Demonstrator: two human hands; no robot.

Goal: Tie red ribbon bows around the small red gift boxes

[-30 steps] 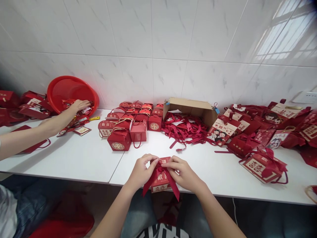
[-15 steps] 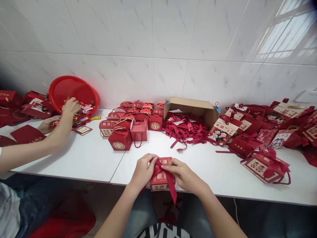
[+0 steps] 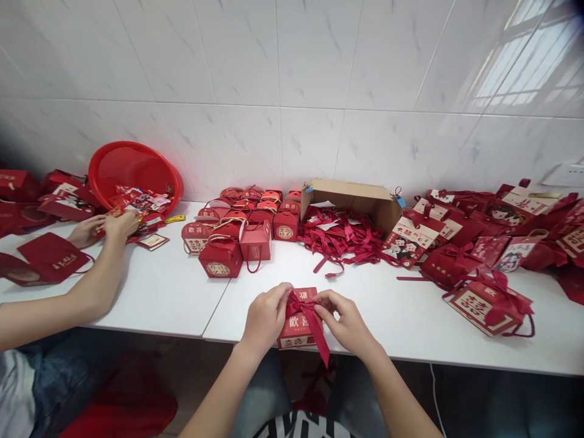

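A small red gift box (image 3: 296,331) with pale lettering lies at the table's front edge, right before me. Across its top runs a dark red ribbon (image 3: 318,337) in a bow, one tail hanging over the near side. My left hand (image 3: 269,316) pinches the bow's left part, its fingertips pressed together at the box's left side. On the other side my right hand (image 3: 344,319) has thumb and forefinger closed on the bow's right part. The back of the box is partly hidden by my fingers.
Behind stand several red boxes (image 3: 221,258) and a cardboard carton (image 3: 353,190) spilling ribbons (image 3: 342,234). Finished-looking bowed boxes (image 3: 490,307) crowd the right. At left, another person's hands (image 3: 121,225) hold packets before a red basket (image 3: 132,146).
My fingers have drawn the bow's two sides outward, and the knot shows more plainly. The other person's hand has come out of the basket toward their other hand.
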